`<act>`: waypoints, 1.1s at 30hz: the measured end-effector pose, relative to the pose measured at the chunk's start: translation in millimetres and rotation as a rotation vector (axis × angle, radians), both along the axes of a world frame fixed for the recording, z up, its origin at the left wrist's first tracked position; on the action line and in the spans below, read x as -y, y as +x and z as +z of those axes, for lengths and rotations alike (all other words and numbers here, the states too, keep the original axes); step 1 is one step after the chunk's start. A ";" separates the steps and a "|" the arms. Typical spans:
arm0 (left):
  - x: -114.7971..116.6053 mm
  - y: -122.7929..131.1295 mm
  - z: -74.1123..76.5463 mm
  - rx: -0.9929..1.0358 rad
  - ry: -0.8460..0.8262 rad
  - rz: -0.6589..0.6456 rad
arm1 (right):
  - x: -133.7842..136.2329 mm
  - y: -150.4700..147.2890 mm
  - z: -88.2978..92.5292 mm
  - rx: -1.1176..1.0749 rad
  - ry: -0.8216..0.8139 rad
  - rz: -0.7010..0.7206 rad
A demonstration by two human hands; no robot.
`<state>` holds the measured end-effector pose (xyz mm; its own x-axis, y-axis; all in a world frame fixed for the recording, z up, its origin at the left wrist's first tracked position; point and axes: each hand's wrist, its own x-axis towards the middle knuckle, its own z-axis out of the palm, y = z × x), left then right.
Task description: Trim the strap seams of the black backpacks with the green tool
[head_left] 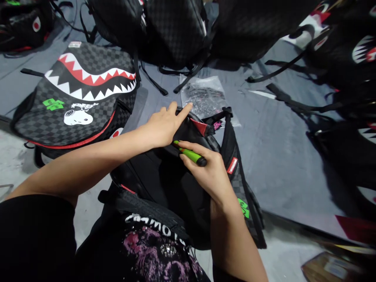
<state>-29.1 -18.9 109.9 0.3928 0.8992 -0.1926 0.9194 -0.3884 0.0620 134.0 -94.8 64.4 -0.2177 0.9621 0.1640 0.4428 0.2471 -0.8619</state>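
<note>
A black backpack [164, 184] rests against my body at the edge of the grey-covered table, its dark back panel towards me. My left hand [164, 125] grips its upper edge, with the thumb stretched out and the other fingers bent over the far side. Close beside it, my right hand [205, 168] is closed round a slim green pen-shaped tool [192, 156] with a black end. The tool's front tip points at the bag near my left hand; what it touches there is hidden. A red lining patch [199, 126] shows at the bag's top.
A checkered backpack [96, 109] with shark teeth and a white dog print lies to the left. Behind my hands is a clear plastic bag [202, 96]. More black backpacks [173, 31] line the far side and right. A cardboard box [329, 268] sits at lower right.
</note>
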 end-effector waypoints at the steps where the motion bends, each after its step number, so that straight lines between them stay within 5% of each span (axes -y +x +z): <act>1: -0.1 0.0 0.2 -0.002 0.002 0.001 | 0.4 -1.1 -0.1 0.011 -0.001 -0.024; 11: -1.9 0.8 -1.4 -0.003 -0.003 -0.001 | 5.2 -10.3 -8.7 0.038 0.063 -0.164; 33: -0.6 2.2 0.7 -0.023 -0.006 0.006 | 3.4 -11.8 -7.1 0.081 0.043 -0.169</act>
